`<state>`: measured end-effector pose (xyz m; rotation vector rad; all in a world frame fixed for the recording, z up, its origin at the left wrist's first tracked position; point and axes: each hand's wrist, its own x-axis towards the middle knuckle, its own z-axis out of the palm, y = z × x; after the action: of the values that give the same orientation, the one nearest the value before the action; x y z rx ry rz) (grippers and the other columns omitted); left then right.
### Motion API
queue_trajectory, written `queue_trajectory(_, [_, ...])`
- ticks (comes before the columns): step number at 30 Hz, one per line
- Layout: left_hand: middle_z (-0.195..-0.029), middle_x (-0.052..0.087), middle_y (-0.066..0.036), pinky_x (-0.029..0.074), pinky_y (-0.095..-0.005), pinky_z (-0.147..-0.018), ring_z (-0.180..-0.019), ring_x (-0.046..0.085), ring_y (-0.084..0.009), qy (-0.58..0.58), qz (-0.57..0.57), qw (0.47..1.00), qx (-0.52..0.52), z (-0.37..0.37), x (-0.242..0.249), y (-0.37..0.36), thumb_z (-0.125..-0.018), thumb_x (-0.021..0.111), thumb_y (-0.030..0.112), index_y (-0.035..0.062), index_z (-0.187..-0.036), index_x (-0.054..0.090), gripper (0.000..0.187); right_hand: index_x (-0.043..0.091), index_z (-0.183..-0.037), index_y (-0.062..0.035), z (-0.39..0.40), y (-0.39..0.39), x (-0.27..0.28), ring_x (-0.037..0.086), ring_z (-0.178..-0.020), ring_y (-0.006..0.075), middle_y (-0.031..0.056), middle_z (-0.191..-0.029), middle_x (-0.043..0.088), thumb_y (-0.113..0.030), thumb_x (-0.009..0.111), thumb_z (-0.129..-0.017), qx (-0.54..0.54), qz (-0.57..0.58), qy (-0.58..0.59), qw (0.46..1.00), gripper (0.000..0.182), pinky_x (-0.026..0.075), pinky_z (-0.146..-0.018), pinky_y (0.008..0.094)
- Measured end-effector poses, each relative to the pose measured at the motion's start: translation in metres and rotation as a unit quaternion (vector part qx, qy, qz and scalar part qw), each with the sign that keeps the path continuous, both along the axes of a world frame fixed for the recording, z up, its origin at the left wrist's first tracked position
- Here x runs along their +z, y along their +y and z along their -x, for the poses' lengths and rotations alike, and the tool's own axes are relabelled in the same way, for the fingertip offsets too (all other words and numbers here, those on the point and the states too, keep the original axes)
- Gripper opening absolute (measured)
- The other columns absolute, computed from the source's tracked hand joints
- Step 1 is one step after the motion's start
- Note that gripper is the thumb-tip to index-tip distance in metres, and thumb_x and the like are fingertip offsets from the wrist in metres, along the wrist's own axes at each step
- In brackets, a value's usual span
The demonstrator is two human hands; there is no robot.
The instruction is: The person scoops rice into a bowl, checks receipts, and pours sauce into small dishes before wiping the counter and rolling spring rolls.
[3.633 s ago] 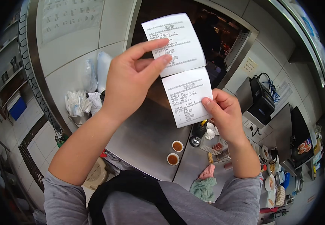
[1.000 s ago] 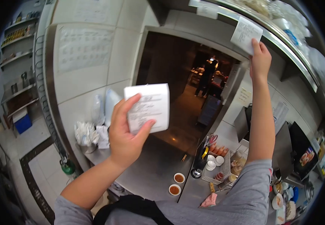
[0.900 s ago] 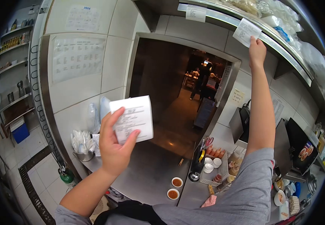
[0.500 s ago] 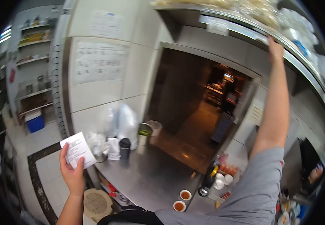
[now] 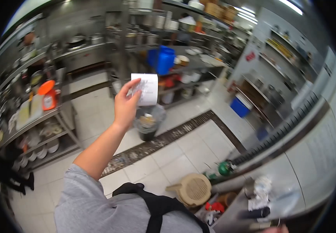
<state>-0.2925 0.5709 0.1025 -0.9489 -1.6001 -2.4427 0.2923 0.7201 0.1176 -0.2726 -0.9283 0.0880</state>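
My left hand (image 5: 125, 105) is stretched out ahead over the kitchen floor, with its fingers pinching a printed paper receipt (image 5: 149, 93). The slip stands upright, its printed side toward me. At the bottom right edge, only a blurred bit of my right hand (image 5: 277, 229) shows, its fingers mostly cut off. Close by it, a dark cup (image 5: 256, 213) and a crumpled clear plastic bag (image 5: 262, 189) are on the steel counter (image 5: 232, 211).
A trash bin (image 5: 148, 134) stands beyond the receipt, near a floor drain grate (image 5: 164, 139). An orange kitchen scale (image 5: 48, 97) sits on the left worktable. A beige stool (image 5: 193, 189) is close to my body. At far left, a person's dark shoe (image 5: 29, 181) shows.
My view has swung left from the counter and wall opening to the kitchen. The right hand has come down from the overhead shelf to the lower right. The left still holds the receipt.
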Motion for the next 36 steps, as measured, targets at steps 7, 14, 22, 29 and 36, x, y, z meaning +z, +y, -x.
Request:
queue_trajectory(7, [-0.111,0.065,0.0,0.046,-0.0235,-0.088,-0.098,0.058,-0.0082,0.15,-0.024,0.953,0.263,0.196,0.054,-0.24,-0.093,0.062,0.001,0.0056,-0.113,0.066,0.021,0.033,-0.15,-0.0091,0.28,0.007,-0.247,0.008,-0.145,0.0561,0.034,-0.159,-0.002,-0.001,0.059,-0.072,0.136,0.285,-0.752,0.579,0.083,0.017,-0.119,0.0541])
queue_trajectory(14, [-0.105,0.068,-0.003,0.053,-0.0284,-0.084,-0.094,0.064,-0.0109,0.096,0.103,0.949,0.283,0.336,0.06,-0.399,-0.091,0.063,0.001,0.0054,-0.113,0.068,0.023,0.073,-0.108,-0.003,0.558,-0.128,-0.279,0.054,-0.128,0.0327,0.0277,-0.141,0.049,-0.009,0.066,-0.089,0.397,0.413,-0.752,0.325,0.021,0.049,-0.097,0.0389])
queue_trajectory(22, [-0.114,0.059,-0.006,0.054,-0.0273,-0.085,-0.1,0.063,-0.0148,0.097,0.219,0.968,0.071,0.321,-0.033,-0.379,-0.088,0.064,-0.007,0.0068,-0.116,0.068,0.032,0.034,-0.135,-0.008,0.875,-0.305,-0.074,0.063,-0.108,0.026,0.0167,-0.13,0.054,0.006,0.071,-0.084,0.821,0.027,-0.399,0.408,0.064,0.053,-0.088,0.0373])
queue_trajectory(29, [-0.148,0.038,-0.011,0.053,-0.0339,-0.094,-0.117,0.06,-0.0243,-0.06,0.178,0.891,0.414,0.32,-0.111,-0.515,-0.088,0.064,-0.005,0.0115,-0.135,0.055,0.051,0.068,-0.096,-0.0036,1.12,-0.421,0.062,0.064,-0.074,0.0186,0.0092,-0.084,0.068,-0.001,0.063,-0.088,0.658,-0.289,-0.441,0.537,0.01,0.05,-0.066,0.029])
queue_trajectory(36, [-0.134,0.056,-0.023,0.04,-0.0465,-0.109,-0.128,0.049,-0.0402,-0.462,0.415,0.412,0.667,-0.013,-0.404,-0.594,-0.088,0.066,0.013,0.0021,-0.133,0.056,0.047,0.071,-0.099,-0.0036,1.327,-0.578,0.232,0.07,-0.08,0.0271,0.0143,-0.088,0.072,-0.008,0.064,-0.09,0.653,-0.344,-0.251,0.627,0.012,0.053,-0.073,0.0349])
